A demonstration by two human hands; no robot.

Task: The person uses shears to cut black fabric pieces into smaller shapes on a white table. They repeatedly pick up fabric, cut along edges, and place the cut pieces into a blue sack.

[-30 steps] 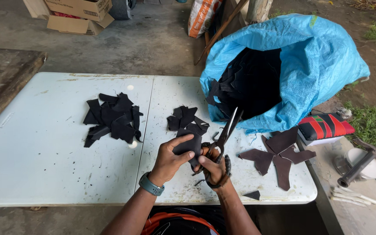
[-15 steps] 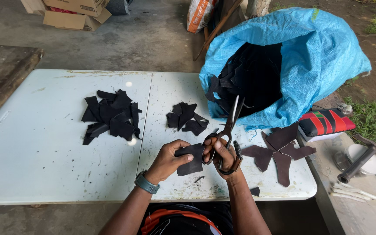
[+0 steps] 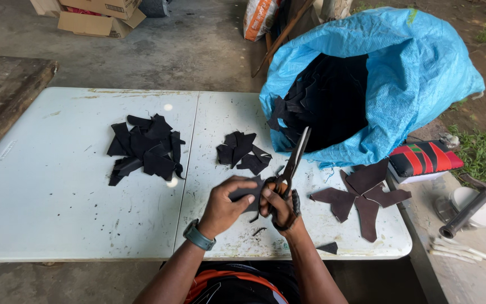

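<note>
I see my left hand closed around a small dark piece of material, with the thumb on top and the fingers curled under it. The piece is held just above the white folding table, near its front edge. My right hand grips the handles of the scissors, the fingers passed through the loops and closed tight. The blades point away from me, toward the blue sack, and they look nearly closed; the dark piece sits at the base of the blades, touching them.

On the table there are three groups of dark cut pieces: a big pile on the left part, a smaller pile just beyond my hands, and some larger flat shapes on the right, near the sack. The blue sack lies open on its side on the far right corner, full of dark material. A tiny scrap lies near the front edge, right of my right arm.
</note>
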